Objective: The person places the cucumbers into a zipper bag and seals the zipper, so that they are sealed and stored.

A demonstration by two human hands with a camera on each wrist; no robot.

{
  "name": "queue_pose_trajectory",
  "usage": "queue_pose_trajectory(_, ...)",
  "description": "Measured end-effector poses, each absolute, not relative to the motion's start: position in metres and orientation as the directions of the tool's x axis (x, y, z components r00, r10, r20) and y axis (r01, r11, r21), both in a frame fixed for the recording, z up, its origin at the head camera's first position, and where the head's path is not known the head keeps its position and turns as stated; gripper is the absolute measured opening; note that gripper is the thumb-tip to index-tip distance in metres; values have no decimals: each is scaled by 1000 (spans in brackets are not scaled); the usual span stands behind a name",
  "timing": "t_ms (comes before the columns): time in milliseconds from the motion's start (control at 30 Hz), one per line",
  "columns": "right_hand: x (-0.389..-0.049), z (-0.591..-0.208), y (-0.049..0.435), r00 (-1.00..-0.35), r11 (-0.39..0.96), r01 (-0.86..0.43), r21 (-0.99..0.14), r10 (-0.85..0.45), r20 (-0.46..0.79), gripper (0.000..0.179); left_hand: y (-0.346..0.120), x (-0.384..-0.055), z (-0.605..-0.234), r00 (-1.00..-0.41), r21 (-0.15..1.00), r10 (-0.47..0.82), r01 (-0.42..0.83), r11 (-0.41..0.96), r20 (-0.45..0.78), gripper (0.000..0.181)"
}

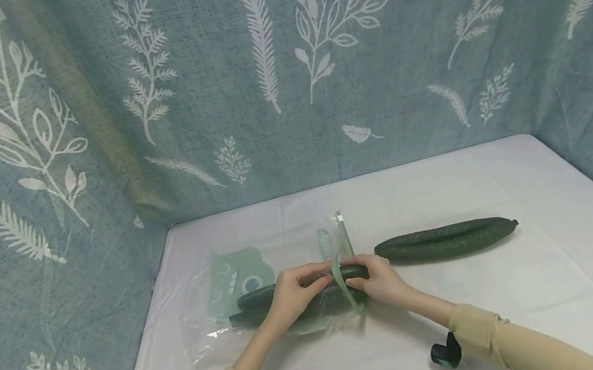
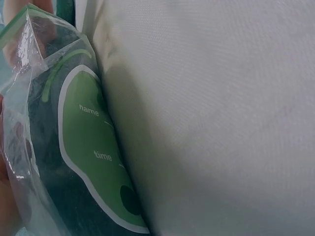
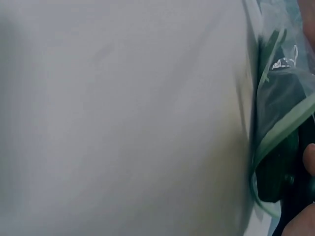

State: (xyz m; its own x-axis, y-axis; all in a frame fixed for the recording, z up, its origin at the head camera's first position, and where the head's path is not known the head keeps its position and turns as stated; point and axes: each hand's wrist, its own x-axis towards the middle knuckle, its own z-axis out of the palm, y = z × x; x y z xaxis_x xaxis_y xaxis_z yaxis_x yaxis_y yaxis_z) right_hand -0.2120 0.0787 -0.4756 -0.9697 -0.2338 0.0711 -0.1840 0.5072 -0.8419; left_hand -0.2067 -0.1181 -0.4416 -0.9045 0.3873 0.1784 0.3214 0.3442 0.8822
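A clear zip-lock bag (image 1: pixel 292 246) with green prints lies on its side, its green-edged mouth facing right. Two dark green cucumbers are in it: an upper cucumber (image 1: pixel 257 297) and a lower cucumber (image 1: pixel 245 319), both reaching to the mouth. My left hand (image 1: pixel 292 295) grips the bag near its mouth, over the upper cucumber. Just outside the mouth, my right hand (image 1: pixel 382 277) holds the end of the upper cucumber between thumb and fingers. In the right wrist view, the lower cucumber's end (image 3: pixel 275 179) shows beside the green bag edge (image 3: pixel 288 123).
Another cucumber (image 1: pixel 449 241) lies on the white-covered table (image 1: pixel 550 272), right of the bag. A patterned blue-green curtain (image 1: pixel 232 90) hangs behind and at the sides. Small black devices sit at both wrists.
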Motion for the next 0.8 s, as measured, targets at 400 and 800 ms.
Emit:
queue_pose_trajectory(400,-216,-473,63,-951,497,-240,-834,-292,100,32,-122,-213,-455,-903,889,388,323,326,185,29)
queue_pose_trajectory(800,-216,-475,57,-937,486,-276,-829,-328,119,30,-123,-213,-455,-899,900,398,316,301,183,29)
